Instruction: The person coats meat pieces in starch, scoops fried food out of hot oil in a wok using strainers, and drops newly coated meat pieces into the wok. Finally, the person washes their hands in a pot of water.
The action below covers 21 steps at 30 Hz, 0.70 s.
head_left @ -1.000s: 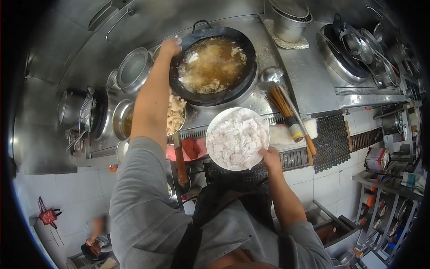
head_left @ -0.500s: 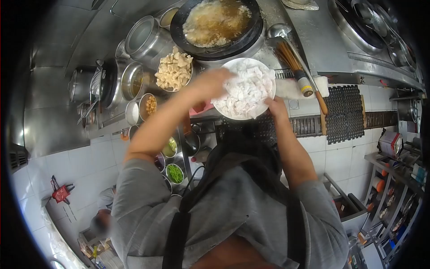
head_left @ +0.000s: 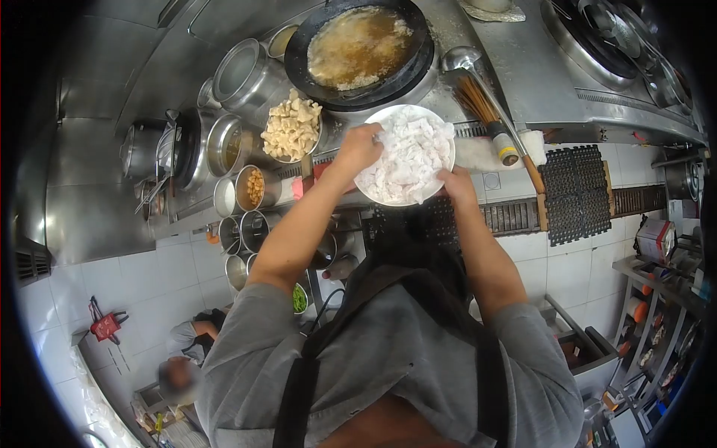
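Note:
A white plate (head_left: 361, 184) heaped with pieces coated in white flour (head_left: 413, 153) is held in front of me, close to the stove edge. My right hand (head_left: 458, 185) grips its lower right rim. My left hand (head_left: 361, 147) is at the left rim, with curled fingers reaching over the edge against the floured pieces. Whether those fingers pinch a piece or the rim is hidden. Beyond the plate, a black wok (head_left: 299, 61) contains bubbling golden oil (head_left: 358, 46).
Left of the wok stands a bowl of pale battered-looking chunks (head_left: 291, 127), with several metal pots and tins nearby. To the right lie a ladle (head_left: 463, 58), a bamboo brush (head_left: 478, 104) and a white cloth (head_left: 478, 153). Another person (head_left: 183, 366) is at lower left.
My left hand, blurred over the pieces before, has drawn back slightly to the plate's left rim. The right hand still holds the plate. The other person shows more at lower left.

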Each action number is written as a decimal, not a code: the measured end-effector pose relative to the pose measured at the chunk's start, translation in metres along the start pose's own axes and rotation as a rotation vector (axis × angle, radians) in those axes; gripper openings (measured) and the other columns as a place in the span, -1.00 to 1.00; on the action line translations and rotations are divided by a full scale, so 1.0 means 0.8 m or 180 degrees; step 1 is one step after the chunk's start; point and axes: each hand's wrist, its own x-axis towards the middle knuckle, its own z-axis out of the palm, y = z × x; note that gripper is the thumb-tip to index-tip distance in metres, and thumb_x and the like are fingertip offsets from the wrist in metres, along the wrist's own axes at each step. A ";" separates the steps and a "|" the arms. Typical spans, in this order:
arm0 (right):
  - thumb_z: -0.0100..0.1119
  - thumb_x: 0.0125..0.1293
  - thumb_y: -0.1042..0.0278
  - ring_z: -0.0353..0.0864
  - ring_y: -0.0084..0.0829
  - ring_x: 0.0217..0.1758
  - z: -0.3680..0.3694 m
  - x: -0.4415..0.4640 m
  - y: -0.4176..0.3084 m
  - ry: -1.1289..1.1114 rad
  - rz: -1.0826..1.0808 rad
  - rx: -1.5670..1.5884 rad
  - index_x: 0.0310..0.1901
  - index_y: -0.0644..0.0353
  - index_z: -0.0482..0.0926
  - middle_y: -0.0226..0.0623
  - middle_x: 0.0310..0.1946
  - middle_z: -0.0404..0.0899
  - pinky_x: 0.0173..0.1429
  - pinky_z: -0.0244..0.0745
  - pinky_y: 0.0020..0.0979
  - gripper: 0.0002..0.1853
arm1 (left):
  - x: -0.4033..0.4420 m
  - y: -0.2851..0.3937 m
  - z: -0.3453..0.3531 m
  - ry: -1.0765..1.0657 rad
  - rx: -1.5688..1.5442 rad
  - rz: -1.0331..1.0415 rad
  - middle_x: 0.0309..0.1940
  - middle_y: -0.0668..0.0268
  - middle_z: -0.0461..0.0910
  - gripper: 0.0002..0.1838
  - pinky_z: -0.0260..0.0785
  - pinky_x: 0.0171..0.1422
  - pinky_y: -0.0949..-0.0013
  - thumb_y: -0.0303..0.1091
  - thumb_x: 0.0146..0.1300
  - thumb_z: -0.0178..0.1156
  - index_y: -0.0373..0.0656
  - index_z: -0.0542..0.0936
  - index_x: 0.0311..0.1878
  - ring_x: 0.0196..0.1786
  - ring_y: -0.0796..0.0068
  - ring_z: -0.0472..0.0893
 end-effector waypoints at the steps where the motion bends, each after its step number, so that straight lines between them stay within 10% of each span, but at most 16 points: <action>1: 0.11 0.04 0.44 0.64 -0.31 -0.44 0.000 0.002 0.003 0.0000 0.0007 0.0009 -0.11 0.48 0.58 -0.10 -0.32 0.64 -0.48 0.55 -0.39 -0.63 | 0.005 0.004 -0.010 -0.0127 -0.0025 -0.0062 -0.23 -0.02 0.61 -0.65 0.45 0.02 0.13 -0.40 -0.03 0.18 -0.21 0.60 -0.10 -0.14 -0.06 0.59; 9: 0.12 0.03 0.43 0.63 -0.35 -0.43 -0.006 0.015 0.020 0.0011 -0.0113 -0.0094 -0.13 0.46 0.59 -0.13 -0.32 0.65 -0.42 0.52 -0.42 -0.64 | -0.021 0.060 0.029 -0.1121 0.0811 0.0255 0.29 -0.08 0.24 -0.21 0.27 0.32 0.05 -0.38 -0.07 0.28 -0.02 0.30 0.34 0.31 -0.10 0.25; 21: 0.12 0.01 0.42 0.60 -0.40 -0.37 -0.011 0.022 0.030 0.0006 -0.0244 -0.0290 -0.12 0.44 0.60 -0.20 -0.33 0.65 -0.33 0.47 -0.45 -0.62 | 0.036 -0.002 0.003 -0.0629 -0.0097 -0.0061 -0.09 0.07 0.63 -0.53 0.43 0.12 0.25 -0.25 -0.07 0.35 -0.16 0.62 -0.02 -0.02 0.13 0.61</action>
